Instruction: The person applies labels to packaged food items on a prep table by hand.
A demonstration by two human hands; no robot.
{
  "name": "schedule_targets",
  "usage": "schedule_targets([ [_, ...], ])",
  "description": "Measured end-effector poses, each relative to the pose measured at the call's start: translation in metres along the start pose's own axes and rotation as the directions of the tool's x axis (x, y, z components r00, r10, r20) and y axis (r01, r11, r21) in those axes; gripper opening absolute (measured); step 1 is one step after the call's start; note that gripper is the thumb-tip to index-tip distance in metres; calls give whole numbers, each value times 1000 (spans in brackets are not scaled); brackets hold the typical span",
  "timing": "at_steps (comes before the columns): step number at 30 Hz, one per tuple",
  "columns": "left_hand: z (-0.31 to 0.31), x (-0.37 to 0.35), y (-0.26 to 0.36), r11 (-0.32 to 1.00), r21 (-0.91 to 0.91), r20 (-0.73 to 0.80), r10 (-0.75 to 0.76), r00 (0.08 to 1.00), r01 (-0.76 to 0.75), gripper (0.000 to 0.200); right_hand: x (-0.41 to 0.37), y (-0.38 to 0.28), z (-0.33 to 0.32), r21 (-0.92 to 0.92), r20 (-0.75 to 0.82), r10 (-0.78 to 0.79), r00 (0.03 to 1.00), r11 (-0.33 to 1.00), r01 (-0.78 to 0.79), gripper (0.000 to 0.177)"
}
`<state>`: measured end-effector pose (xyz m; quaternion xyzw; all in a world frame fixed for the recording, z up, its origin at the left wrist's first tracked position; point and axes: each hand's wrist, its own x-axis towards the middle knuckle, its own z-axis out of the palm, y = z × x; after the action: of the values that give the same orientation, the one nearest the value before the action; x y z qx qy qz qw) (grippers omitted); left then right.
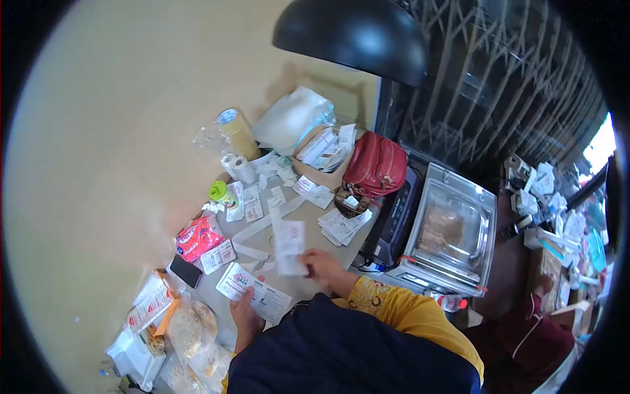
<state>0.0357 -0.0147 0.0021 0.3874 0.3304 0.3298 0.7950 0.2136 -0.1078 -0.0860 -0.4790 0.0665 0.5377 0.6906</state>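
Observation:
My left hand (245,316) is closed on a printed label stack (262,297), with the thumb on top; red and black lettering faces up. My right hand (321,268) pinches the lower edge of a white printed label (291,244), slightly blurred, held over the table just right of that stack. A long pale paper strip (252,230) lies behind the labels. Near my left hand rests a dark phone (186,271), and beside it is another printed label (218,257).
Behind are a box of paper slips (323,156), a red bag (376,164), tape rolls (239,134) and a green-lidded container (223,194). To the right stands a vacuum sealer (453,226) with a clear lid. Bagged flatbreads (190,331) sit at left. A person's maroon sleeve (538,338) shows far right.

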Motion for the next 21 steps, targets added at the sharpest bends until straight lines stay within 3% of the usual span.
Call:
schedule_targets([
  [5,-14,-1,0,996,-74,-84,34,996,-40,37,44,-6,-81,445,-336,171,926,896,-4,12],
  [10,-13,-2,2,990,-139,-80,21,997,-32,36,52,-32,-114,532,-382,164,909,844,71,7],
  [13,-11,-4,1,991,-131,-75,20,997,-29,36,53,-38,-108,478,-355,184,917,878,9,7],
  [16,-9,-3,2,992,-121,-91,33,995,-43,36,61,-17,-121,510,-81,307,948,830,-225,8],
  [19,-14,-5,2,997,-62,-94,48,994,-54,36,54,-10,-115,579,-144,265,953,804,-136,10],
  [20,-18,-3,1,999,-25,-65,43,997,-45,37,71,8,-126,648,-73,303,950,738,-185,10],
  [21,-26,-2,-3,1000,17,-71,2,997,-1,40,76,10,-133,500,-56,129,990,862,-84,11],
])
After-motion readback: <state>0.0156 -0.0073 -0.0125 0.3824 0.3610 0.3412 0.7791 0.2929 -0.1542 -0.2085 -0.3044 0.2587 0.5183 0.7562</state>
